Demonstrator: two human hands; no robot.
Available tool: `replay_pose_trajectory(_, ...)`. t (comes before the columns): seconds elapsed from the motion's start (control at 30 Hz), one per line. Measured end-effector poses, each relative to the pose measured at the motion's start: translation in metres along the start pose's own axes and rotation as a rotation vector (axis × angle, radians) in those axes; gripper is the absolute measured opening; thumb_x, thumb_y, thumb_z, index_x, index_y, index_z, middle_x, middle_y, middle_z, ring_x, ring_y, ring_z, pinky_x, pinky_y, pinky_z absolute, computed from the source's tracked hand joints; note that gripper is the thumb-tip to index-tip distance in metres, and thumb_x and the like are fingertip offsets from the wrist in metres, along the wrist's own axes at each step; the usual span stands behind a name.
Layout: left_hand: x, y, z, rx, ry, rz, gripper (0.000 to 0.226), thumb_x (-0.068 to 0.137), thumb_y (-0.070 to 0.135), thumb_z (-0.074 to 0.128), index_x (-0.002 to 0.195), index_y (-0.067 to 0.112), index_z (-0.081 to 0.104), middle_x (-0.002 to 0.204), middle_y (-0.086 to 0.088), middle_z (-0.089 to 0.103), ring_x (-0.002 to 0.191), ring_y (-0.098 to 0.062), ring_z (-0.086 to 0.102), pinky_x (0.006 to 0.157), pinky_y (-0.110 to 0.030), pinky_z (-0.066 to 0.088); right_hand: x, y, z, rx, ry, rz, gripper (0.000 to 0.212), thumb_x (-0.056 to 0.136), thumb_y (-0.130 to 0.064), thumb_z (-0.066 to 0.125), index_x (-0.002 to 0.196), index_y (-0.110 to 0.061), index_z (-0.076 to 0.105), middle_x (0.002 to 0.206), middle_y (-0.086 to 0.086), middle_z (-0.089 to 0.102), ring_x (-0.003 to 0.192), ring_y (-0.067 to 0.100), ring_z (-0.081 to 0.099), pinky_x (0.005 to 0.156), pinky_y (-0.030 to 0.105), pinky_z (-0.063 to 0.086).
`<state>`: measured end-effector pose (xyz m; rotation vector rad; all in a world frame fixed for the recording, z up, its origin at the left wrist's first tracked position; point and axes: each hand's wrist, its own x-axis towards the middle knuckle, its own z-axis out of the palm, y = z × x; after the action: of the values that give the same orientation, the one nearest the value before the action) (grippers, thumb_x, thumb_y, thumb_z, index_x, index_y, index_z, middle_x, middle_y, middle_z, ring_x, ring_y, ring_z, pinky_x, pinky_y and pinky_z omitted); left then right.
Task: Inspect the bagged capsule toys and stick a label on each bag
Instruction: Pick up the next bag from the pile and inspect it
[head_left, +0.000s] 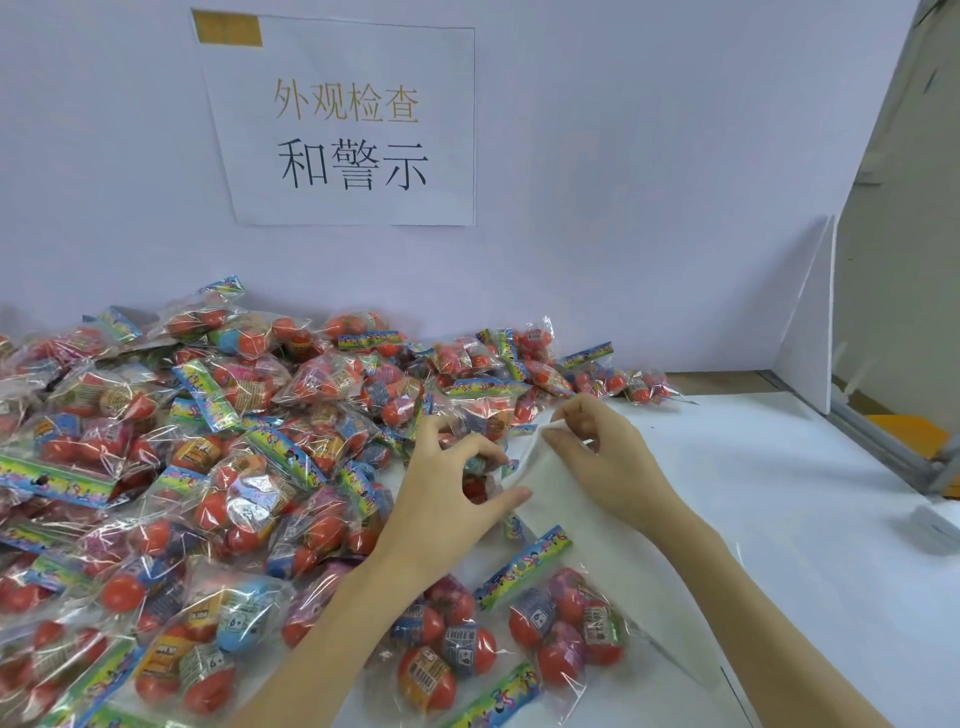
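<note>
A big heap of clear bags with red capsule toys (218, 447) covers the left half of the white table. My left hand (447, 493) grips one bagged toy (475, 465) at the heap's right edge, thumb pressing the edge of a white label sheet (587, 525). My right hand (597, 457) pinches the top corner of that sheet between thumb and fingertips. Two separate bags (566, 618) lie near me below my forearms.
A paper sign (348, 124) with Chinese writing hangs on the white back wall. A white foam divider (810, 332) stands at the right, with a metal frame (883, 447) behind it. Bare white table surface (779, 499) extends to the right.
</note>
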<state>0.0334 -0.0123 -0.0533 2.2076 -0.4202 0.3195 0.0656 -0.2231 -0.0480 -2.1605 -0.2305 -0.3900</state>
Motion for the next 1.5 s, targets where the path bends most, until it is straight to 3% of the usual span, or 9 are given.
replay_pose_trajectory(0.13,0.003,-0.002,0.001,-0.059,0.063,0.002,0.009,0.096,0.027,0.073,0.091,0.02,0.075,0.116,0.014,0.039,0.099,0.031,0.04,0.081,0.009,0.026,-0.004,-0.005,0.002,0.067,0.028,-0.04,0.014,0.104,-0.018,0.06,0.111,-0.03,0.06,0.077,-0.018,0.064,0.078,-0.001,0.059,0.068,0.012,0.039)
replay_pose_trajectory(0.2,0.007,-0.005,0.001,-0.096,0.051,-0.06,0.013,0.101,0.026,0.067,0.094,0.018,0.074,0.111,0.011,0.041,0.102,0.014,0.046,0.081,0.006,0.029,-0.008,-0.01,0.003,0.049,0.006,-0.104,0.028,0.101,-0.015,0.062,0.122,-0.034,0.058,0.101,-0.022,0.066,0.099,-0.003,0.061,0.08,0.007,0.04)
replay_pose_trajectory(0.27,0.009,-0.007,0.001,-0.132,0.044,-0.099,0.017,0.104,0.026,0.062,0.098,0.017,0.074,0.103,0.009,0.041,0.095,0.003,0.047,0.079,0.002,0.032,-0.01,-0.013,0.005,-0.022,-0.038,-0.201,0.032,0.099,-0.016,0.066,0.126,-0.033,0.063,0.124,-0.017,0.063,0.118,0.0,0.058,0.098,0.013,0.04)
replay_pose_trajectory(0.33,0.01,-0.008,0.001,-0.148,0.044,-0.111,0.019,0.106,0.025,0.058,0.1,0.015,0.073,0.098,0.007,0.039,0.085,0.008,0.046,0.076,-0.001,0.034,-0.01,-0.014,0.006,-0.081,-0.058,-0.266,0.029,0.099,-0.02,0.069,0.126,-0.032,0.069,0.132,-0.014,0.058,0.128,0.002,0.054,0.107,0.022,0.041)
replay_pose_trajectory(0.57,0.01,-0.007,0.002,-0.124,0.031,-0.104,0.019,0.108,0.026,0.053,0.103,0.02,0.07,0.097,0.007,0.036,0.082,0.014,0.044,0.079,-0.001,0.034,-0.011,-0.012,0.007,-0.152,0.01,-0.356,0.027,0.098,-0.018,0.071,0.123,-0.029,0.074,0.143,-0.014,0.058,0.136,0.007,0.052,0.112,0.043,0.044)
replay_pose_trajectory(0.87,0.01,-0.008,0.003,-0.126,0.034,-0.071,0.016,0.108,0.024,0.052,0.1,0.025,0.066,0.098,0.009,0.036,0.086,0.017,0.043,0.081,0.0,0.033,-0.012,-0.015,0.013,-0.234,0.029,-0.461,0.029,0.097,-0.014,0.073,0.121,-0.029,0.078,0.131,0.0,0.059,0.126,0.021,0.056,0.104,0.044,0.046)
replay_pose_trajectory(1.1,0.01,-0.006,0.003,-0.123,0.045,-0.088,0.019,0.108,0.022,0.053,0.097,0.023,0.068,0.096,0.007,0.038,0.088,0.011,0.043,0.081,-0.002,0.032,-0.013,-0.017,0.006,-0.2,0.053,-0.483,0.023,0.097,-0.016,0.074,0.112,-0.031,0.081,0.126,-0.004,0.064,0.119,0.018,0.06,0.1,0.043,0.048)
replay_pose_trajectory(1.3,0.009,-0.005,0.002,-0.118,0.056,-0.112,0.016,0.107,0.025,0.056,0.098,0.025,0.069,0.097,0.007,0.039,0.086,0.018,0.043,0.078,0.003,0.031,-0.012,-0.019,0.007,-0.17,0.116,-0.523,0.009,0.095,-0.011,0.074,0.1,-0.017,0.08,0.121,-0.002,0.068,0.117,0.015,0.061,0.099,0.035,0.049)
replay_pose_trajectory(1.5,0.007,-0.002,-0.001,-0.241,0.142,-0.168,0.006,0.099,0.035,0.069,0.103,0.032,0.07,0.114,0.006,0.051,0.096,0.016,0.05,0.08,0.003,0.035,-0.01,-0.028,0.005,0.137,0.298,-0.316,0.016,0.097,-0.003,0.069,0.102,-0.018,0.07,0.107,-0.01,0.073,0.106,0.012,0.069,0.093,0.02,0.051)
